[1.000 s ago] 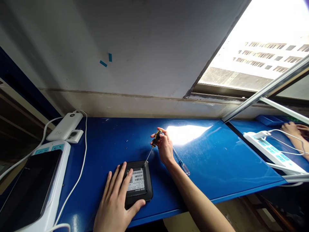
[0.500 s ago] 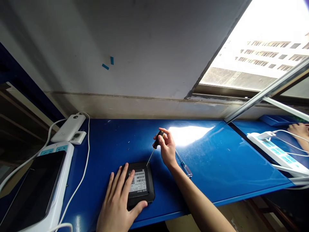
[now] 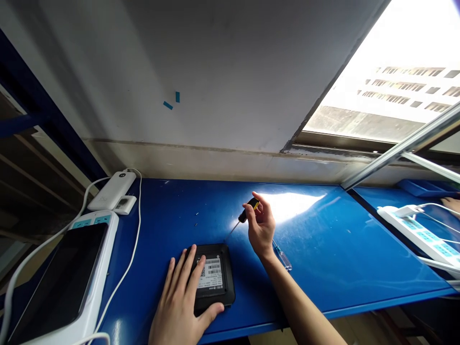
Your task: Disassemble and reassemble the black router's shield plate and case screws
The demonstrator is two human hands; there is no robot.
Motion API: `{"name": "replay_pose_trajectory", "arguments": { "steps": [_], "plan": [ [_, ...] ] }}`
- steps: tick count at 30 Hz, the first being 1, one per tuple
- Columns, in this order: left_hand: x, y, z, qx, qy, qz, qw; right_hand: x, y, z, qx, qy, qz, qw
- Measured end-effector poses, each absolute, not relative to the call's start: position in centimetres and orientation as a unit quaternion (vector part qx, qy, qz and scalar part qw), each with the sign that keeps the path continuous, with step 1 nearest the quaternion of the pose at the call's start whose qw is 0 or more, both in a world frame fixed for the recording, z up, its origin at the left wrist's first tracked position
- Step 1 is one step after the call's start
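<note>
Black labelled device (image 3: 228, 273) under left hand (image 3: 181, 302), grip spread flat over its left side; right hand (image 3: 261, 226) grip closed on black-and-yellow screwdriver (image 3: 246, 212), tip by device's far right corner, can't tell if touching; device near front edge of blue surface (image 3: 330, 254), which runs right past clear-handled screwdriver (image 3: 284, 258) to metal frame (image 3: 391, 154); right forearm slants in from lower right.

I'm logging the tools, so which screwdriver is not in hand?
The clear-handled screwdriver, lying on the blue table; the black-and-yellow screwdriver is in the right hand.
</note>
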State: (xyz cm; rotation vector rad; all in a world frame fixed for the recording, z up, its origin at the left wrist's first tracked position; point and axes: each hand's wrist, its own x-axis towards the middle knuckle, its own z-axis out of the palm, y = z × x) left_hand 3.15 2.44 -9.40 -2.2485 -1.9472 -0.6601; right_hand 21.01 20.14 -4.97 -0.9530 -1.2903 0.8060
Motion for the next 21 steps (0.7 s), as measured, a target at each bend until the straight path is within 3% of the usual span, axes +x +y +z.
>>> {"name": "replay_pose_trajectory", "arguments": {
  "steps": [12, 21],
  "plan": [
    [3.2, 2.5, -9.8, -0.734, -0.635, -0.238, 0.047, 18.8, 20.2, -6.8, -0.386, -0.509, 0.476, 0.605],
    [3.3, 2.3, -9.5, -0.723, -0.646, -0.243, 0.028, 18.1, 20.0, -7.1, -0.391, -0.523, 0.475, 0.589]
  ]
}}
